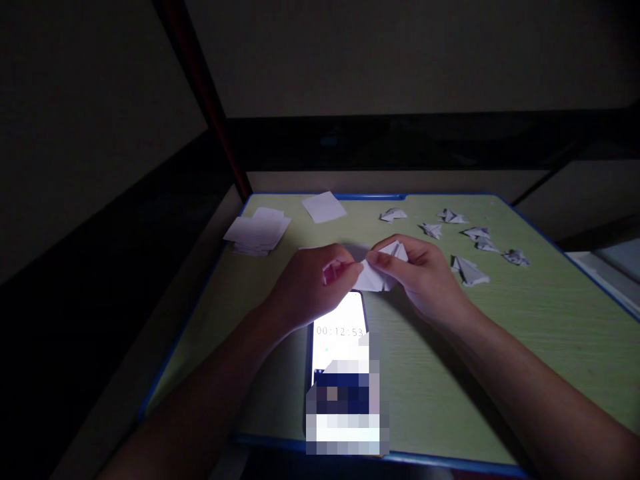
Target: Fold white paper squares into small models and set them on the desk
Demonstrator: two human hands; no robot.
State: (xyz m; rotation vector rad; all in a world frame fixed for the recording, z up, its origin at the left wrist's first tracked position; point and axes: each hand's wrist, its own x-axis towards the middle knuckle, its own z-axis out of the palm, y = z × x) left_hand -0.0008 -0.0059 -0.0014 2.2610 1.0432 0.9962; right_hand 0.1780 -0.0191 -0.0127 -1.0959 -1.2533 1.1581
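Note:
Between my two hands, above the middle of the table, is a partly folded piece of white paper. My left hand pinches its left side with thumb and fingers. On the other side my right hand grips it, the thumb pressed on top of the folds. Creases and a raised flap show near the right thumb. Just below the paper lies a lit phone with a timer reading 00:12:53; its lower part is blurred out.
A light green table with a blue edge carries everything. At its back left are a stack of white paper sheets and a single square sheet. Several folded paper pieces lie scattered at the back right. Dark walls stand behind.

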